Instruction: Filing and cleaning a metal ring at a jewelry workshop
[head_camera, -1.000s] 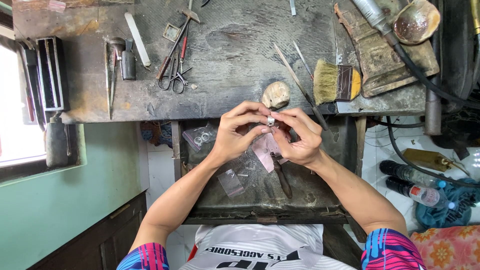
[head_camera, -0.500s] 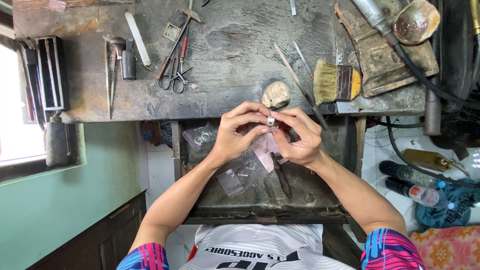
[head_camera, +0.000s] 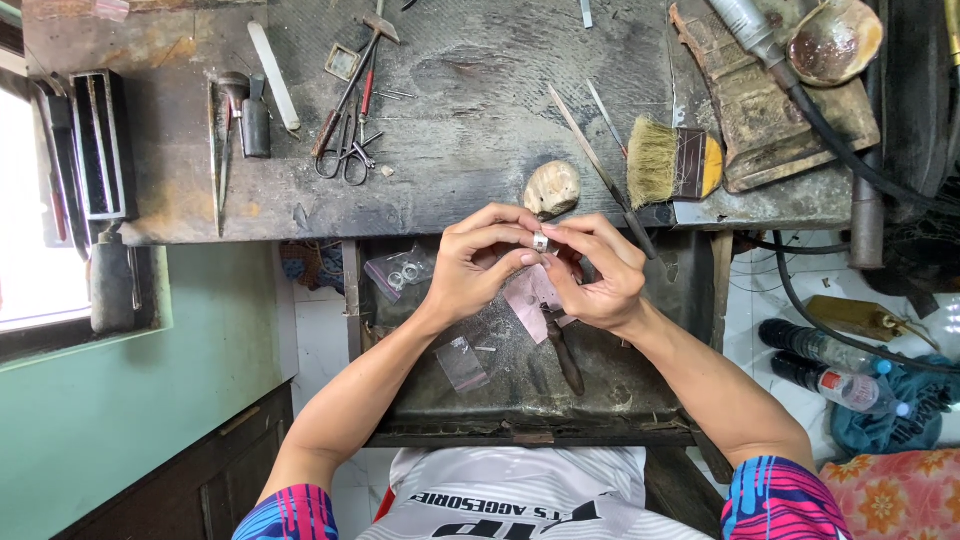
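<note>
Seen from above, a person sits at a worn, dark wooden workbench (head_camera: 470, 120) with both bare hands raised together over an open drawer tray (head_camera: 520, 400) below the bench edge. The left hand (head_camera: 480, 270) and the right hand (head_camera: 595, 275) meet at their fingertips, and between them they pinch a small silver ring (head_camera: 541, 241), held just in front of the bench edge, above the tray. Thumb and forefinger of each hand close on the ring from either side, with the other fingers curled loosely. Under the hands lies a piece of pink paper (head_camera: 530, 295), and a dark-handled tool (head_camera: 563, 355) rests in the tray near it. To the left in the tray sits a small clear plastic bag holding metal rings (head_camera: 398, 275), and another small clear bag (head_camera: 462, 362) lies nearer the person. On the bench just beyond the hands is a pale shell-like lump (head_camera: 552, 187). Right of it lies a flat brush with straw-coloured bristles (head_camera: 672, 162), with thin metal rods (head_camera: 600, 150) beside it. Further left on the bench lie scissors (head_camera: 345, 150), a small hammer (head_camera: 362, 70), tweezers (head_camera: 218, 150) and a white stick (head_camera: 273, 75). On the floor at right stand plastic bottles (head_camera: 830, 365)
</note>
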